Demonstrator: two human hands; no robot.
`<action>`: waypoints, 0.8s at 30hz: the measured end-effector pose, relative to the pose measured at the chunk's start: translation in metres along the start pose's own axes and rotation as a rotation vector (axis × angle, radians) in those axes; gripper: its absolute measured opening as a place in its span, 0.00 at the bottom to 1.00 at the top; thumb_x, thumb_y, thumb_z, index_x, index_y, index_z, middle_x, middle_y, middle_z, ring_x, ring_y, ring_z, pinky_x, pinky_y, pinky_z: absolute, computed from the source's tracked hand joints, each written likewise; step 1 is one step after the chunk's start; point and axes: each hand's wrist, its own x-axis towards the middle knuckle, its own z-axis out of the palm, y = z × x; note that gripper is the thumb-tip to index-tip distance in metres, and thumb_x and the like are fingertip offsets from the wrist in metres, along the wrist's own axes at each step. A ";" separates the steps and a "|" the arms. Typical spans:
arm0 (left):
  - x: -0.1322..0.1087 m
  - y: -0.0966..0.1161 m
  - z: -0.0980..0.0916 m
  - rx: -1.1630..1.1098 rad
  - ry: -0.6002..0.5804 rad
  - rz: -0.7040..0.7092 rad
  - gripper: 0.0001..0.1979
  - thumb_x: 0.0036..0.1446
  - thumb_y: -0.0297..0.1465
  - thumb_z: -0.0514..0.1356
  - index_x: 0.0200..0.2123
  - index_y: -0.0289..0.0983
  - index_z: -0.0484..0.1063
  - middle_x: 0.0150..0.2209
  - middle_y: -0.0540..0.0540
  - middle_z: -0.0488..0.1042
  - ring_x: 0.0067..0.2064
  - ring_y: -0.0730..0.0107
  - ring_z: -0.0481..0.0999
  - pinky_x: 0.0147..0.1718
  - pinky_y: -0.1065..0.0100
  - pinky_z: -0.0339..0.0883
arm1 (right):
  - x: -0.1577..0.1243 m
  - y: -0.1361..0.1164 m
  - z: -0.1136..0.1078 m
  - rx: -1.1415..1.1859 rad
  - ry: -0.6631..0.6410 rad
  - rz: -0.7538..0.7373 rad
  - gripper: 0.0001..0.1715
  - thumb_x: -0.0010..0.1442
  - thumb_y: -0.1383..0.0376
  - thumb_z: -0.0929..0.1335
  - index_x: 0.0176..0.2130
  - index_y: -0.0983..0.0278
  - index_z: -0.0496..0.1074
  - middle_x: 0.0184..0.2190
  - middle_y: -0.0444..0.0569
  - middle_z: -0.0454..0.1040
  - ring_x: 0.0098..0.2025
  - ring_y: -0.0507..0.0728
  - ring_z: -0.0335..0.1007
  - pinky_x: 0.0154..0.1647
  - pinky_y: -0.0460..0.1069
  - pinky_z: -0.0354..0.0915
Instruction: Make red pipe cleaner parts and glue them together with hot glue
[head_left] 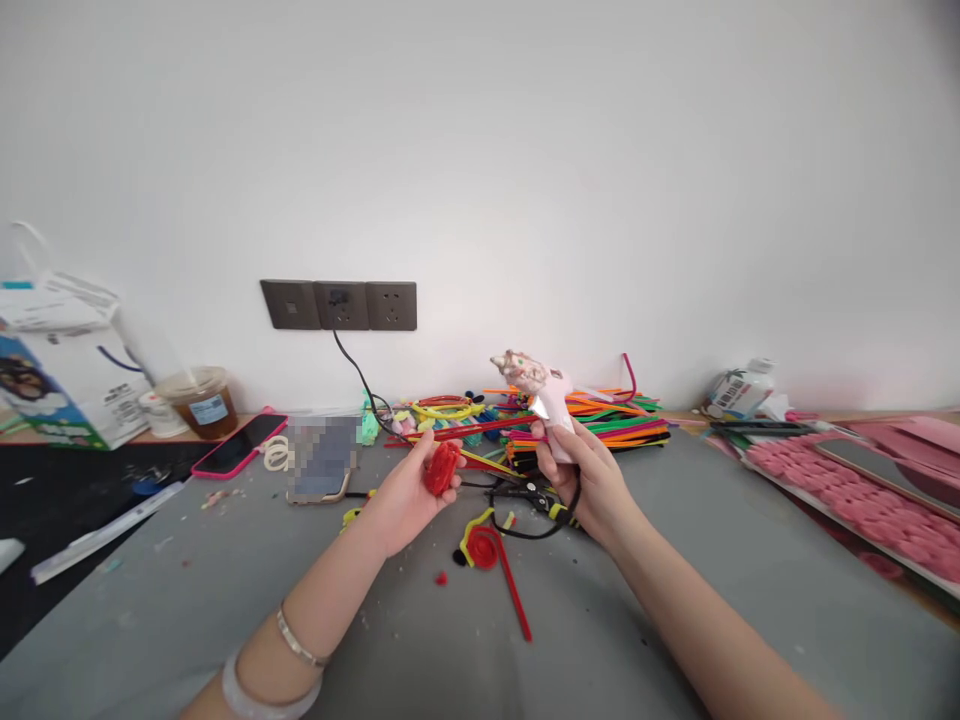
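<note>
In my right hand (589,475) is a pink hot glue gun (551,395), gripped by its handle and held up off the table. Its nozzle points left and has crusted glue around it. A small red coiled pipe-cleaner piece (442,467) sits in the fingers of my left hand (409,495), a short way left of the gun. Below and between my hands, a red pipe-cleaner spiral (484,548) with a straight stem lies beside a yellow piece with a black tip. A black-handled cutting tool (529,492) rests behind, partly hidden by my right hand.
Bundles of coloured pipe cleaners (619,430) lie against the wall. A black cord runs from the wall socket (341,303) toward the table. Two phones (241,446), a drink cup (202,405) and a box stand left; a pink keyboard (855,490) and a bottle (742,390) are right.
</note>
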 end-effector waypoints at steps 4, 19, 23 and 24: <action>-0.002 0.000 0.000 0.021 -0.048 0.051 0.10 0.56 0.35 0.68 0.35 0.33 0.77 0.34 0.47 0.75 0.30 0.76 0.73 0.27 0.75 0.65 | -0.002 0.005 -0.008 0.048 -0.057 0.060 0.19 0.53 0.57 0.76 0.29 0.62 0.65 0.24 0.37 0.64 0.16 0.43 0.46 0.16 0.41 0.47; 0.000 -0.006 -0.007 0.149 -0.023 0.062 0.12 0.62 0.36 0.61 0.37 0.32 0.78 0.35 0.43 0.76 0.29 0.77 0.69 0.26 0.74 0.59 | -0.010 -0.008 -0.006 -0.042 -0.135 0.140 0.25 0.54 0.48 0.73 0.26 0.59 0.59 0.23 0.38 0.52 0.21 0.50 0.42 0.19 0.46 0.52; -0.001 -0.006 -0.008 0.184 -0.056 0.063 0.11 0.59 0.36 0.65 0.40 0.35 0.76 0.40 0.43 0.76 0.33 0.75 0.71 0.29 0.73 0.61 | -0.013 -0.010 -0.005 0.075 -0.206 0.266 0.20 0.55 0.53 0.73 0.26 0.60 0.62 0.21 0.37 0.49 0.21 0.49 0.38 0.19 0.45 0.51; -0.001 -0.005 -0.009 0.217 -0.077 0.053 0.11 0.57 0.35 0.67 0.41 0.35 0.75 0.41 0.44 0.75 0.33 0.75 0.71 0.29 0.73 0.61 | -0.014 -0.010 -0.005 0.082 -0.227 0.284 0.19 0.56 0.52 0.72 0.27 0.60 0.64 0.21 0.37 0.49 0.21 0.49 0.38 0.19 0.45 0.50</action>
